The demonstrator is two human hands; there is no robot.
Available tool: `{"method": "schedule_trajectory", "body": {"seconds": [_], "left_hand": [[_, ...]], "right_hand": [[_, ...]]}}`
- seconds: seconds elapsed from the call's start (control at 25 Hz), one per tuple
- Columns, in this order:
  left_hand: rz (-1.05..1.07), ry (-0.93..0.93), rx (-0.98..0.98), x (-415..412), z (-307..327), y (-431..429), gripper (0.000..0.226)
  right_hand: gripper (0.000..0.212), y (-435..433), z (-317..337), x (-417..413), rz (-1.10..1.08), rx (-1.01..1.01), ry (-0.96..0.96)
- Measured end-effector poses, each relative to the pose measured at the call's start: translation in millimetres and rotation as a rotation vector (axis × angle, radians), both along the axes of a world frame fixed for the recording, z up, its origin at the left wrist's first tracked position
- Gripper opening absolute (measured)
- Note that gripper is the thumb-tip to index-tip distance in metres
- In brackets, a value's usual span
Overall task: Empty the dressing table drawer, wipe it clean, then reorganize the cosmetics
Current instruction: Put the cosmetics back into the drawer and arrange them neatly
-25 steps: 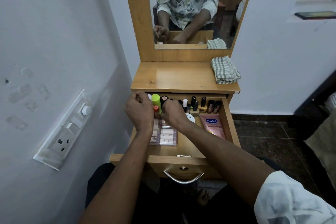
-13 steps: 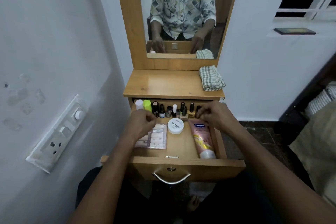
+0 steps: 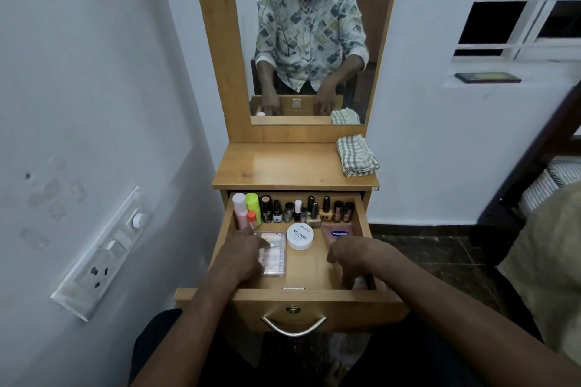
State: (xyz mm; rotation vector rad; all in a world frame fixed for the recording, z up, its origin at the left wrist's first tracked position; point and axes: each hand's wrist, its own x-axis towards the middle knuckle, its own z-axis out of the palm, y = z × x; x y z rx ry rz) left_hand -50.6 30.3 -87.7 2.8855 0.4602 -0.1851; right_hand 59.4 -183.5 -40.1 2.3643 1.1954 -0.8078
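The wooden drawer (image 3: 317, 296) is pulled out. Along its back wall stands a row of cosmetics: a pink bottle (image 3: 239, 210), a green bottle (image 3: 252, 203), a small orange one (image 3: 251, 219) and several nail polish bottles (image 3: 309, 210). In front lie a clear box of nail tips (image 3: 276, 258), a white round tub (image 3: 300, 236) and a pink Vaseline tube (image 3: 338, 233). My left hand (image 3: 243, 256) rests flat on the clear box with fingers spread. My right hand (image 3: 352, 256) hangs over the tube with loosely curled fingers, holding nothing that I can see.
A folded checked cloth (image 3: 356, 159) lies at the right of the dressing tabletop (image 3: 276, 166), below the mirror (image 3: 308, 41). A switchboard (image 3: 103, 254) juts from the left wall. A metal handle (image 3: 294, 327) hangs on the drawer front. Bedding (image 3: 550, 245) is at right.
Both hands have drawn back from the row of bottles toward the drawer's front. The left now lies on the clear box, the right over the tube. The camera has tilted upward.
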Motion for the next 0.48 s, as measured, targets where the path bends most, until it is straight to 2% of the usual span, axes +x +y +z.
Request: {"method": "schedule_trajectory", "body": {"seconds": [0.16, 0.28, 0.36, 0.48], "left_hand": [[-0.005, -0.002, -0.002, 1, 2, 1, 0.062], [-0.015, -0.017, 0.003, 0, 1, 0, 0.06], [-0.01, -0.029, -0.011, 0, 1, 1, 0.059], [0.028, -0.091, -0.079, -1, 3, 2, 0.048]], "right_hand": [[0.06, -1, -10, -3, -0.021, 0.055, -0.037], [0.05, -3, -18, -8, -0.041, 0.095, -0.093], [0.044, -5, -21, -11, -0.088, 0.165, -0.112], [0.049, -9, -17, -15, -0.211, 0.342, -0.096]]}}
